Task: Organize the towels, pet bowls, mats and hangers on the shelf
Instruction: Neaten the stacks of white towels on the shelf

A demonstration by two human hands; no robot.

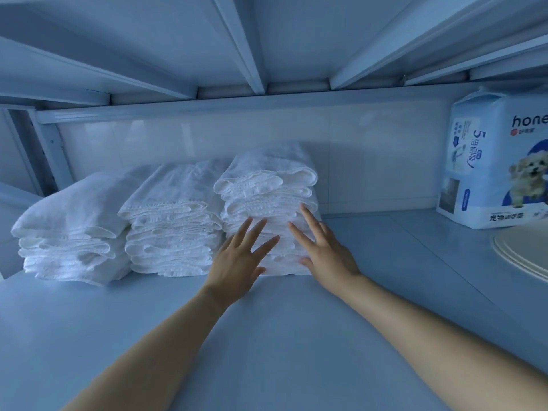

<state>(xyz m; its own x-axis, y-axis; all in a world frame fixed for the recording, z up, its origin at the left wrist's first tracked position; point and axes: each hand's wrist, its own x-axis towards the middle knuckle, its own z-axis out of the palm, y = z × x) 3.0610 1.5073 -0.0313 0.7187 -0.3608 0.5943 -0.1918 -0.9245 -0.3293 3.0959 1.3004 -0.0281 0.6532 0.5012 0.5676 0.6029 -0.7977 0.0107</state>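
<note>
Three stacks of folded white towels stand side by side at the back left of the shelf board [267, 336]: a left stack [71, 226], a middle stack [172, 226] and a taller right stack [267, 185]. My left hand [240, 259] lies flat with spread fingers against the front of the right stack. My right hand [323, 247] presses the same stack's front right side, fingers straight. Neither hand holds anything.
A pack of pet training pads [498, 161] with a dog picture stands upright at the back right. The rim of a pale round bowl or plate stack [522, 253] shows at the right edge. The upper shelf's underside [267, 40] hangs low overhead.
</note>
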